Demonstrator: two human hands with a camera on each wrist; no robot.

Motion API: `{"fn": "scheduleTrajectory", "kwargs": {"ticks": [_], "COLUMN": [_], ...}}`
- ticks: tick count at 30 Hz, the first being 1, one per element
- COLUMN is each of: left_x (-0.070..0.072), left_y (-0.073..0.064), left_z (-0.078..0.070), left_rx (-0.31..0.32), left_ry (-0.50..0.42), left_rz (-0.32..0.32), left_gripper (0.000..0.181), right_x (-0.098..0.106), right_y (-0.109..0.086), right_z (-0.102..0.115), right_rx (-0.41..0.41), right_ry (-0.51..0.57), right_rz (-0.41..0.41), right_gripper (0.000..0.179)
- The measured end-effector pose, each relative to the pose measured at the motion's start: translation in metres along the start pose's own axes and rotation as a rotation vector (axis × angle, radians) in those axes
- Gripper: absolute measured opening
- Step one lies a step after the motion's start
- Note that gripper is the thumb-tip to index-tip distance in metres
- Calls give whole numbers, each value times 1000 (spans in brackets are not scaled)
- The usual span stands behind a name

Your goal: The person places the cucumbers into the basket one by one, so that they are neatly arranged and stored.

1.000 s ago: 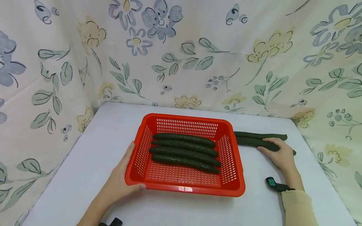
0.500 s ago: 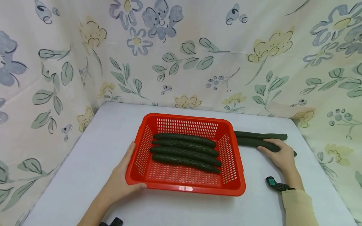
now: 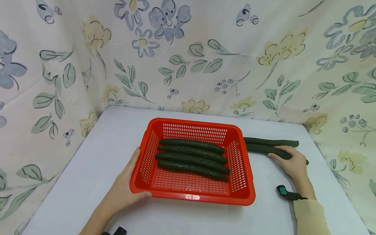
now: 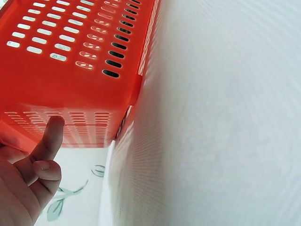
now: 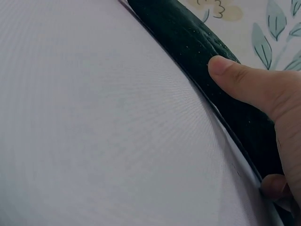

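Observation:
A red slotted plastic basket (image 3: 192,196) stands mid-table in the head view, with several dark green cucumbers (image 3: 192,159) lying side by side in it. My left hand (image 3: 121,192) holds its near left corner, thumb along the front and fingers at the left side; the left wrist view shows fingertips (image 4: 55,121) at the basket wall. To the basket's right, my right hand (image 3: 294,164) grips a cucumber (image 3: 261,149) near its right end. In the right wrist view, the thumb presses on this cucumber's (image 5: 174,35) dark skin and a fingertip shows at its side.
Another cucumber (image 3: 282,143) lies just behind the gripped one, its left end hidden by the basket. The white table (image 3: 88,169) ends at a floral cloth (image 3: 188,65) at the back and sides. Both wrists wear dark straps (image 3: 289,195).
The gripped cucumber's right end and my right hand have shifted very slightly toward the near side. My left hand and the basket stay in place.

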State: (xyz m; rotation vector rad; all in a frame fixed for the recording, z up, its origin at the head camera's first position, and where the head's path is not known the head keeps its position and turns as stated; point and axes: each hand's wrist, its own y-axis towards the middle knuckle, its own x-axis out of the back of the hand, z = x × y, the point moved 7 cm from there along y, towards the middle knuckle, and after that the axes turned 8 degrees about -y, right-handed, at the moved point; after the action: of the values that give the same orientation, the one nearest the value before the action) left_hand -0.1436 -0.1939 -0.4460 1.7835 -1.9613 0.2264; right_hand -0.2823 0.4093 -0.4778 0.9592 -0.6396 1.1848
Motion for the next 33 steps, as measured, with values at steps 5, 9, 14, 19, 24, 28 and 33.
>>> {"fn": "scheduleTrajectory", "kwargs": {"ticks": [5,9,14,19,24,28,33], "left_x": [0,-2,-6,-5,-1,1,0], "left_y": [0,-2,-2,2,4,3,1], "left_z": [0,1,1,-2,-2,-1,-1], "left_rx": [-1,-2,4,-1,1,1,3], "left_ry": [0,-6,-20,-7,6,4,-4], "left_rz": [6,13,24,16,12,7,5], "left_gripper": [137,138,137,137,138,138,137], "right_x": [3,7,18,32,38,39,49], "right_y": [-2,-5,-8,-2,4,5,5], "right_z": [-2,-4,-3,6,11,11,13], "right_rx": [-36,-43,-85,-121,-134,-161,-221], "right_ry": [-21,-27,-4,-4,-1,19,13], "right_rz": [-7,-11,2,-19,-55,-76,-127], "right_gripper": [49,51,55,56,55,55,54]}}
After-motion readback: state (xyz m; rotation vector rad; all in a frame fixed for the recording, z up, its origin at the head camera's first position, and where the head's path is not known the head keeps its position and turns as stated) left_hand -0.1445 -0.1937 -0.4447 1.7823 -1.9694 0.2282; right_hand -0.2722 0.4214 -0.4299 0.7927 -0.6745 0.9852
